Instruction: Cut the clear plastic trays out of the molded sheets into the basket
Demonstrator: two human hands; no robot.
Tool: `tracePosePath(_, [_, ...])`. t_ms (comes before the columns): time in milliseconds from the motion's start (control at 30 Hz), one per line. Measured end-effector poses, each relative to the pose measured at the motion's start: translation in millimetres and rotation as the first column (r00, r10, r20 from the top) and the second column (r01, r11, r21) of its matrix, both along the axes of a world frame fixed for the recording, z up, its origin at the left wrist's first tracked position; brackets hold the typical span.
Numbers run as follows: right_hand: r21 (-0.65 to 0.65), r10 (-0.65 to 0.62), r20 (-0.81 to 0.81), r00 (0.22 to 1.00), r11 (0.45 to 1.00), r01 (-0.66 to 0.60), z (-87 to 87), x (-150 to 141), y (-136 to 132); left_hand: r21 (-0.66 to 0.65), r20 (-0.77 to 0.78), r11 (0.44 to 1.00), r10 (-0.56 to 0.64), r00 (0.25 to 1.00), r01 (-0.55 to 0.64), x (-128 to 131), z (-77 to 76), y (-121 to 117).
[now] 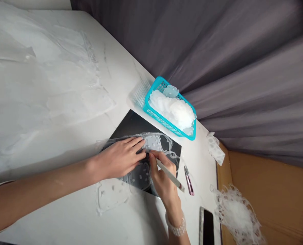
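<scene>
As a thin clear sheet [154, 143] is pinned to a black board [138, 126], a slim tool [170, 173] is held over it

Although part of the thin clear sheet is hidden by the hands, it is seen lying on the black board, with its moulded panels and thin webbing spread across the glossy face. The left grip [121, 158] is opened flat, with the fingers pressed on the sheet and nothing closed in them. The right grip [163, 175] is closed narrowly around the slim tool in a pen hold, its working tip hidden behind the fingers, so what kind of tool it is cannot be told. A beaded bracelet [175, 226] is worn on that wrist.

The sheet would be judged light, flexible and easily torn at its narrow strips, and it may slide on the smooth board. It is probably best taken by a broad panel, with flat fingers, and not by the webbing.

Beyond the board, a teal plastic basket [147, 106] is piled with clear moulded pieces [172, 109]. Pink-handled snips [189, 180] and a phone [206, 226] lie on the marble-patterned surface [115, 44], and a crumpled clear scrap [235, 214] rests on cardboard [276, 190].
</scene>
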State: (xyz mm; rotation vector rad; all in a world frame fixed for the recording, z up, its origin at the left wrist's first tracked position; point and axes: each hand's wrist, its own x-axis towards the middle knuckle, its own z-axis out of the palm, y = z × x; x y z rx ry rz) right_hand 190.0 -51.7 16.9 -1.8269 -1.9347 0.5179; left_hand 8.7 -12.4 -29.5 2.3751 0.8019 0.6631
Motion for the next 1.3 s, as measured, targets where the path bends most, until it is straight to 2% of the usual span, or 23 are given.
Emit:
tracePosePath(133, [0.175, 0.103, 0.064, 0.993, 0.978, -0.113, -19.7, 4.9, -3.6, -0.054, 0.081, 0.999, 0.001, 0.997, 0.003, -0.1, -4.4, -1.4])
tracePosePath(267, [0.262, 0.16, 0.153, 0.975, 0.945, -0.197, -35.5, 7.0, 5.6, -0.079, 0.137, 0.997, -0.001, 0.991, 0.012, 0.1, -7.4, -1.9])
tracePosePath(500, [0.294, 0.19, 0.276, 0.942, 0.917, -0.271, -35.1, 8.9, -1.9, -0.033, 0.068, 0.999, -0.01, 0.998, 0.012, 0.5, -14.4, -2.9])
tracePosePath(767, [0.318, 0.176, 0.258, 0.95, 0.913, -0.256, -35.5, 9.0, -13.5, -0.02, 0.04, 1.0, -0.01, 0.999, 0.011, 0.8, -17.2, -3.7])
tracePosePath(867, [0.34, 0.165, 0.195, 0.967, 0.913, -0.224, -34.5, 9.3, -15.0, 0.027, -0.011, 1.0, -0.011, 1.0, 0.012, 0.8, -15.3, -3.3])
tracePosePath(1000, [0.391, 0.098, 0.099, 0.99, 0.911, -0.129, -34.9, 10.8, -18.5, 0.169, -0.195, 0.985, 0.014, 0.981, 0.019, 0.6, -11.1, -3.4])
tracePosePath(1133, [0.396, 0.175, 0.179, 0.968, 0.888, -0.234, -39.1, 11.3, -21.0, 0.301, -0.357, 0.951, 0.047, 0.933, 0.067, 0.9, -7.7, -3.6])
tracePosePath(1300, [0.394, 0.196, 0.291, 0.936, 0.868, -0.304, -37.7, 8.4, -20.0, 0.377, -0.387, 0.922, 0.076, 0.919, 0.082, 0.1, -7.4, -3.2])
